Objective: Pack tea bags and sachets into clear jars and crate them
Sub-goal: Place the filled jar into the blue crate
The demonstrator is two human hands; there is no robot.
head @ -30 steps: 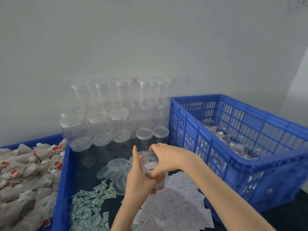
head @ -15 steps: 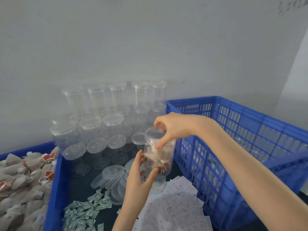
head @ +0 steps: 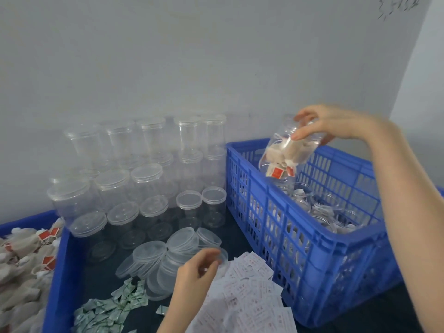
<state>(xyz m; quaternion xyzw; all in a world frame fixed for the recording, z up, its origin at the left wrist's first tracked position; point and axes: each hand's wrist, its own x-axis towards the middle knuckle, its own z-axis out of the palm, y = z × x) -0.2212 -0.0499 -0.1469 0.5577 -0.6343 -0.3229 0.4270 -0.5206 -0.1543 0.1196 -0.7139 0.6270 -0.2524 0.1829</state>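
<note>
My right hand (head: 329,123) grips the lid end of a clear jar (head: 286,152) filled with tea bags, tilted in the air over the far left corner of the blue crate (head: 319,239). Several filled jars (head: 322,210) lie inside that crate. My left hand (head: 194,272) hovers low over the white sachets (head: 249,294) and loose lids (head: 153,255), fingers loosely curled, holding nothing.
Stacked empty clear jars (head: 144,179) with lids stand against the grey wall. A blue bin (head: 55,272) at the left holds tea bags (head: 21,260) with red tags. Green sachets (head: 113,306) are strewn on the dark tabletop.
My right hand carried the filled jar up and to the right, over the crate. My left hand let go of it and dropped back toward the sachets.
</note>
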